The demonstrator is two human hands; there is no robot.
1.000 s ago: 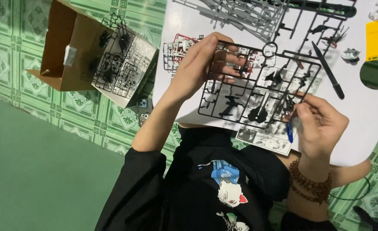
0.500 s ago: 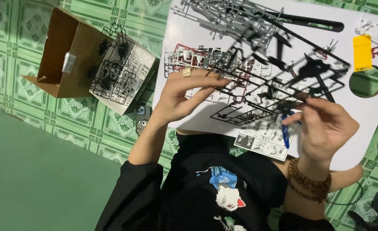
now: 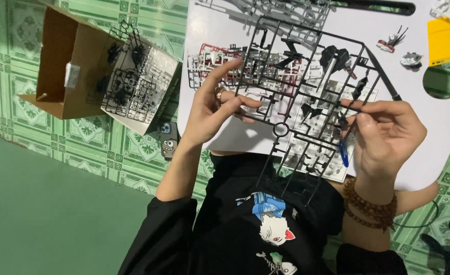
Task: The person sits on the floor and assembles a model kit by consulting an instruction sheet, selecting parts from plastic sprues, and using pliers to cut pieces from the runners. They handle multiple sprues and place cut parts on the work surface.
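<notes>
Farthest out past the left hand (image 3: 212,109), on the green patterned floor tiles (image 3: 133,158), sits an open cardboard box (image 3: 62,71) with a white tray (image 3: 141,84) of further black part frames leaning against its side; those frames look untouched, their pieces attached as far as one can tell. The left hand itself is raised over the edge of the white sheet (image 3: 439,142), index finger stretched out and the other fingers lightly pinching the near rail of a large black parts frame (image 3: 306,97), so it grasps the frame and steadies it. Beneath that frame, just beyond the left fingertips, lie red and white part frames (image 3: 209,56), also mostly full. The black frame spans the gap between both hands, tilted up off the sheet, with many dark pieces hanging on their gates; only a few cells seem vacant, which suggests the cutting out of parts is at an early stage and most remains. The right hand (image 3: 385,135), with a brown bead bracelet (image 3: 370,206) at the wrist, is closed around a blue-handled cutting tool (image 3: 343,152) whose tip meets the frame's right side, thumb and forefinger pinched at a small piece there. Beyond the right hand, a few small assembled bits (image 3: 395,40) and a yellow piece (image 3: 439,40) rest on the sheet, the only finished work in view.
</notes>
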